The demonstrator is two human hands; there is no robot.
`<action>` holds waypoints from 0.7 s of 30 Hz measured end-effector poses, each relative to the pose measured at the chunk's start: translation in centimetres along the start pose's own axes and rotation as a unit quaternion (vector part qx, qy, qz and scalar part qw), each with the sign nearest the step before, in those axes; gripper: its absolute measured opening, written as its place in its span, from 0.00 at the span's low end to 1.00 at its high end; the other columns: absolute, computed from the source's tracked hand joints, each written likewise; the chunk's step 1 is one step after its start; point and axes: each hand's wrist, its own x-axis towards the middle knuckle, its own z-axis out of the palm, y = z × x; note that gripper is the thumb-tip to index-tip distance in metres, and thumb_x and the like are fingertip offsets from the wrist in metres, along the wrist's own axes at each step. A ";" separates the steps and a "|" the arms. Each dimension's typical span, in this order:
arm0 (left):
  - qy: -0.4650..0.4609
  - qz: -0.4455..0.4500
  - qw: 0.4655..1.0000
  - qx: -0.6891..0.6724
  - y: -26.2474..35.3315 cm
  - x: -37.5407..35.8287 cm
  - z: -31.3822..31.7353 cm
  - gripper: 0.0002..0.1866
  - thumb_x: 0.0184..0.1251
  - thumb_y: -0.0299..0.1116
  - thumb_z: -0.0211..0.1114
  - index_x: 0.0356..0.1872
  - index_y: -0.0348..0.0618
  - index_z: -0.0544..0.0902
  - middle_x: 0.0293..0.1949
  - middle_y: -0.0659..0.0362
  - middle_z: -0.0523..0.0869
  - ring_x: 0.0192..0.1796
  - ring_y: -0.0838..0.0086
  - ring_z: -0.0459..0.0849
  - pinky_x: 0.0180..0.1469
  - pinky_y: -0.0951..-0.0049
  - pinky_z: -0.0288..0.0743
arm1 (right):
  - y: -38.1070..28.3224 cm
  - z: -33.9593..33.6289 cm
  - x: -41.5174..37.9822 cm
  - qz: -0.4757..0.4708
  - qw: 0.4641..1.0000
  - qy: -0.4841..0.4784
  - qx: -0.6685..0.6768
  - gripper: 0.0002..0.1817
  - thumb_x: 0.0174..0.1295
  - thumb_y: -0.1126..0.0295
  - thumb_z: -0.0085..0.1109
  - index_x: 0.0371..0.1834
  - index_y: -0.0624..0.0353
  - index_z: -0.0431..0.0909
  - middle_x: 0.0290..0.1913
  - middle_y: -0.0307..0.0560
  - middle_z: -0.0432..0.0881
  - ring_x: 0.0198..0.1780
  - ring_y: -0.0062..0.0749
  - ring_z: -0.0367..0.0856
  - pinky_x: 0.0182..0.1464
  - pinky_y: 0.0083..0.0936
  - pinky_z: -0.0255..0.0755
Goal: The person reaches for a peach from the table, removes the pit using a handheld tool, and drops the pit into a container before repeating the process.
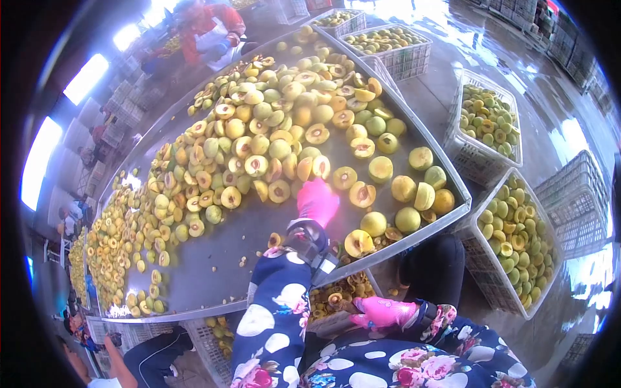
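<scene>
My left hand (pixel 317 202), in a pink glove, reaches over the metal table (pixel 213 262) to the near edge of a big heap of yellow-green peaches (pixel 259 129), many cut in half with reddish centres. Its fingers are closed around a peach half (pixel 320 167) at the heap's edge. In another pink glove, my right hand (pixel 388 312) is low by my lap, below the table's rim. Its fingers point left and are bent over the side of a crate of peach halves (pixel 343 291); what they hold, if anything, I cannot make out.
Crates full of peaches stand on the wet floor to the right, one near (pixel 517 239) and one farther (pixel 488 119). Larger peaches (pixel 407 220) lie along the table's raised right rim (pixel 433 226). A person in red (pixel 213 32) sits at the far side; other people are at the left.
</scene>
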 end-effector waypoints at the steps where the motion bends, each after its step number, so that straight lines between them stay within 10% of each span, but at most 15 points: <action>1: -0.036 0.008 0.999 -0.026 -0.3 -0.5 -0.8 0.21 0.51 0.42 0.67 0.43 0.38 0.79 0.40 0.48 0.83 0.43 0.56 0.82 0.46 0.61 0.75 | 0.0 0.0 -0.3 -0.015 0.999 -0.004 0.036 0.16 0.66 0.59 0.52 0.41 0.62 0.67 0.22 0.40 0.70 0.21 0.23 0.71 0.21 0.21 0.63; 4: -0.179 -0.063 0.794 -0.577 -4.1 -2.4 -1.6 0.21 0.53 0.31 0.64 0.51 0.37 0.76 0.45 0.49 0.81 0.50 0.61 0.79 0.51 0.59 0.74 | -0.2 -0.1 -1.3 -0.053 0.983 -0.037 0.174 0.14 0.65 0.60 0.53 0.42 0.59 0.67 0.22 0.36 0.68 0.19 0.18 0.68 0.19 0.17 0.61; 10: -0.224 -0.016 0.388 -0.894 -8.0 -12.0 -4.8 0.31 0.56 0.24 0.57 0.63 0.33 0.63 0.60 0.40 0.68 0.61 0.53 0.70 0.64 0.50 0.64 | -2.6 -0.5 -3.0 -0.122 0.932 -0.079 0.332 0.14 0.65 0.63 0.54 0.45 0.61 0.70 0.20 0.35 0.72 0.14 0.15 0.68 0.17 0.12 0.61; 21: -0.140 -0.032 0.420 -0.896 -7.6 -22.6 -5.1 0.31 0.60 0.27 0.57 0.66 0.37 0.61 0.63 0.44 0.67 0.59 0.56 0.73 0.62 0.57 0.67 | -5.9 3.3 -1.9 -0.156 0.883 -0.166 0.409 0.17 0.64 0.62 0.48 0.44 0.67 0.71 0.17 0.38 0.69 0.11 0.17 0.64 0.13 0.14 0.60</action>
